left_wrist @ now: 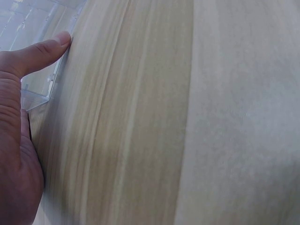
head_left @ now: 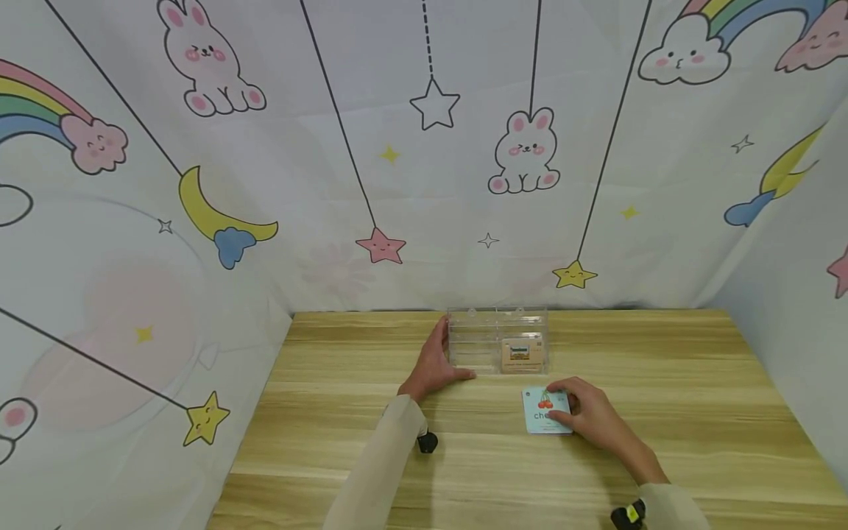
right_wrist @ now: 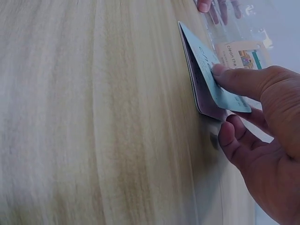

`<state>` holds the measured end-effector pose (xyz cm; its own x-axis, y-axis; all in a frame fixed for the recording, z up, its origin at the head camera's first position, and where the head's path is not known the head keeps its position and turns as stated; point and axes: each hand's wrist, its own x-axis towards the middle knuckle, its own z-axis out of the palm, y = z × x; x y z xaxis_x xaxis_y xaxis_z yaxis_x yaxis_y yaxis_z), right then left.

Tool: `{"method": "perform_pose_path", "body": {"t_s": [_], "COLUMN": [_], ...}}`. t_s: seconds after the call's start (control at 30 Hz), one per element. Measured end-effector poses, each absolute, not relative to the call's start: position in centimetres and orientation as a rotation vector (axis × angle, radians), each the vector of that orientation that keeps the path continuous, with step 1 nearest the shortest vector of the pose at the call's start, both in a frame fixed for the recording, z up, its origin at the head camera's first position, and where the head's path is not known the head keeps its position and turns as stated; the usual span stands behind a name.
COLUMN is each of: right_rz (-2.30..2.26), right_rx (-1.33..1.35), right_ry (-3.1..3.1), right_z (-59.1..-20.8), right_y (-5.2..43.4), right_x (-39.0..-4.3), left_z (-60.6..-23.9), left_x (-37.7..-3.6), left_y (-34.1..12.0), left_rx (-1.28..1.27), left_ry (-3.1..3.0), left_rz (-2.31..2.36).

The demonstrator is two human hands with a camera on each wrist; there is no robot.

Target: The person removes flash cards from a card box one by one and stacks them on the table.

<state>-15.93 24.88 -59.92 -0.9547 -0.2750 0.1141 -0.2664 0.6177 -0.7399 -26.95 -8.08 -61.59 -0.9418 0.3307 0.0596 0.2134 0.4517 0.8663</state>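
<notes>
In the head view my left hand [head_left: 433, 364] holds the near-left corner of a clear plastic compartment case [head_left: 473, 353]. Its thumb [left_wrist: 54, 44] lies along the front edge, and the fingers run up the left side. My right hand [head_left: 592, 414] pinches a light blue flash card [head_left: 538, 419] with a cherry picture, right in front of the case. From the right wrist, the thumb presses the printed face of this card [right_wrist: 206, 63], which tilts up at an angle over a darker layer beneath it. The other fingers curl under its near edge.
A tan picture card [head_left: 523, 356] sits in the right front compartment of the case. The case stands near the back edge of the wood-grain table [head_left: 358, 353]. White cloth printed with rabbits and stars [head_left: 424, 184] hangs behind the table and at both sides.
</notes>
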Motion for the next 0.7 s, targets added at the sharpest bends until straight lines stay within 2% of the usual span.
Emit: {"method": "perform_pose_path", "body": {"t_s": [0.7], "right_rz": [-1.200], "right_rx": [-0.577], "right_ry": [2.867], "right_z": [-60.42], "right_y": [25.14], "right_x": [-16.31], "left_z": [-61.91], "left_x": [-27.26], "left_y": [-8.11], "left_rx": [0.533], "left_ry": [2.601], "left_rz": [1.509]}}
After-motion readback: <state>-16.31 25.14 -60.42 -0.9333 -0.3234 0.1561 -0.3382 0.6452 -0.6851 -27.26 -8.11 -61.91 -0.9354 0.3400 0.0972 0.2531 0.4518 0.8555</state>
